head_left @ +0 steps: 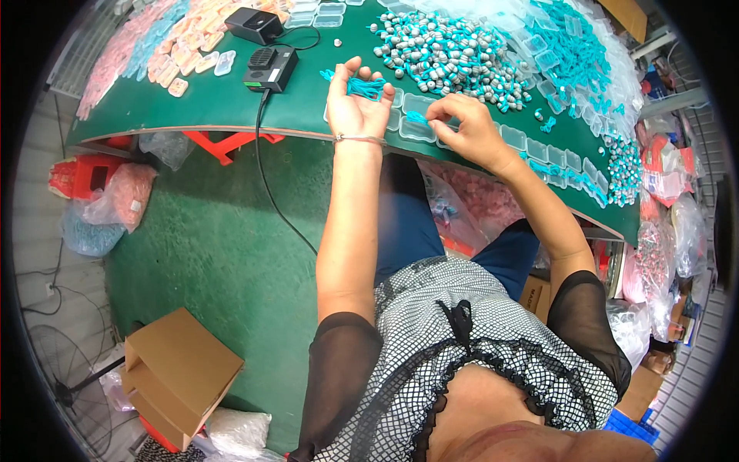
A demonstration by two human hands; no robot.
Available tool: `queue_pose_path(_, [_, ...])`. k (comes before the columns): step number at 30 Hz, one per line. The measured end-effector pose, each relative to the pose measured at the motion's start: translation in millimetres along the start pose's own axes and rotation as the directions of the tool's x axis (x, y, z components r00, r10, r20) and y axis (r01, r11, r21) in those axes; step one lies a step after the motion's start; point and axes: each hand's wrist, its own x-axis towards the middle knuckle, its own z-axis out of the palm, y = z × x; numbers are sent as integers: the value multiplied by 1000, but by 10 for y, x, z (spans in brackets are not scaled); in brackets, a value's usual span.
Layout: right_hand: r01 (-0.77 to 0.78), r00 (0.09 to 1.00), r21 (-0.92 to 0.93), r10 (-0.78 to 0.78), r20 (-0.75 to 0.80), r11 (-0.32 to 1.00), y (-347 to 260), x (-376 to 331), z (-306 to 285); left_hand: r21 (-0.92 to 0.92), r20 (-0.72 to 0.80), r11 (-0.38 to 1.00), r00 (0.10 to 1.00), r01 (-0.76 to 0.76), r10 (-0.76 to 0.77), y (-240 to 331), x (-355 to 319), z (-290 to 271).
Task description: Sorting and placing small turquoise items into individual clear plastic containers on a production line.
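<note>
My left hand (352, 115) is turned palm up at the table's near edge, with fingers curled round a bundle of teal cords (365, 88). To its right, my right hand (476, 132) has thumb and fingertips pinched at the end of a small teal cord coil (416, 117). That coil is over an open clear plastic box (416, 131). A row of similar boxes (536, 148) runs along the edge to the right, several with teal cord inside. Part of the row is hidden behind my hands.
Beyond my hands lies a heap of silver-grey beads with teal pieces (450, 58); a teal cord pile (573, 58) is farther right. Black corded devices (271, 69) and peach-coloured boxes (202, 46) sit at left. A cardboard box (181, 369) stands on the floor.
</note>
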Motion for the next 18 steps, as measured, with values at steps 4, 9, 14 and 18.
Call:
queue_pose_path(4, [23,1000,-148,-20,22,989,19,-29,87,25,3,999,1000,-21,21,12,-9,-4])
queue_pose_path(9, [26,991,-310,16,133,950,-8,-19,105,16,-2,999,1000,-28,28,39,-1,-69])
queue_pose_path(14, [22,999,-321,-7,48,947,-2,6,111,27,-4,999,999,-36,36,33,-6,-82])
queue_pose_path(18, [94,990,-418,-42,131,904,-4,19,104,128,26,991,999,-38,35,30,-34,-66])
